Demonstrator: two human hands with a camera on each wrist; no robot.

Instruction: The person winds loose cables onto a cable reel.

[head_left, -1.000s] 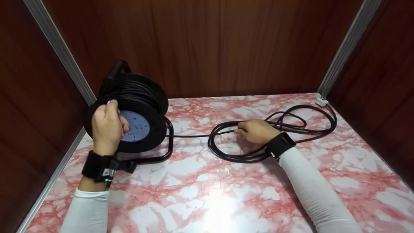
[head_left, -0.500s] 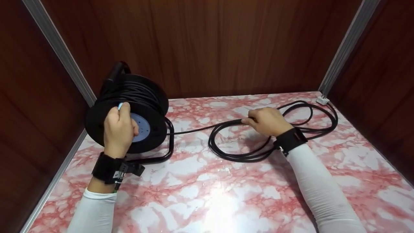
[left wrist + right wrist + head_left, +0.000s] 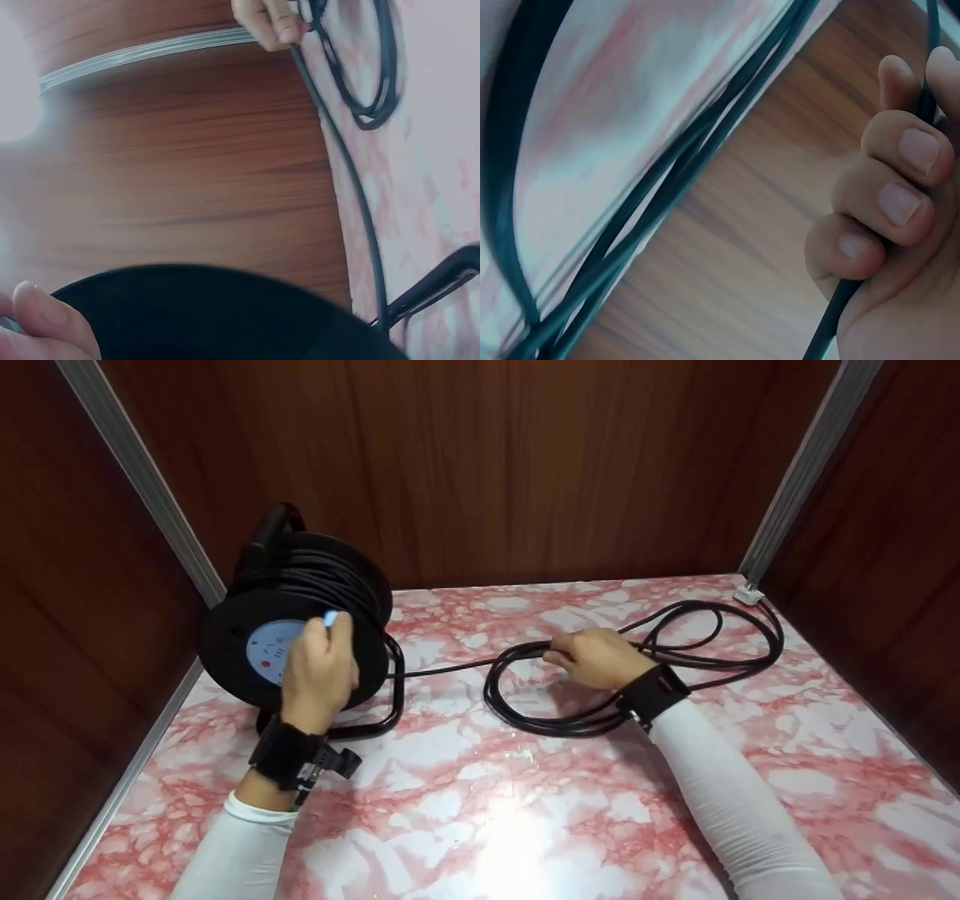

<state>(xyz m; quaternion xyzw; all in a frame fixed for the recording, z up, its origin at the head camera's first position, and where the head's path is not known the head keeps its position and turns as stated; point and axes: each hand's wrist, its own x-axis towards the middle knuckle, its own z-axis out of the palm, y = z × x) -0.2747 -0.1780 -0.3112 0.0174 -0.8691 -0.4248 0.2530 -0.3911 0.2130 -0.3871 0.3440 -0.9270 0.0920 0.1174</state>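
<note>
A black cable reel (image 3: 232, 660) with a pale blue socket panel (image 3: 264, 651) stands at the left in the head view. My left hand (image 3: 319, 667) grips its crank knob, whose light blue end (image 3: 329, 618) pokes out above the fingers. From the reel's lower right a black cable (image 3: 442, 670) runs to my right hand (image 3: 600, 658), which holds it above the loose coils (image 3: 555, 727). The right wrist view has the fingers curled round the cable (image 3: 832, 319). In the left wrist view, the reel's dark rim (image 3: 225, 315) lies beside my left fingers (image 3: 52, 322).
More cable loops (image 3: 776, 641) lie at the right, ending at a white plug (image 3: 747, 595) near the back corner. The reel's tubular stand (image 3: 394, 709) rests on the red-and-white marbled table (image 3: 420, 825). Wood panels (image 3: 480, 472) enclose the back and sides.
My left hand has swept right across the reel's face, and the reel has turned with it. My right hand rose rightward with the cable, then came back down to the left.
</note>
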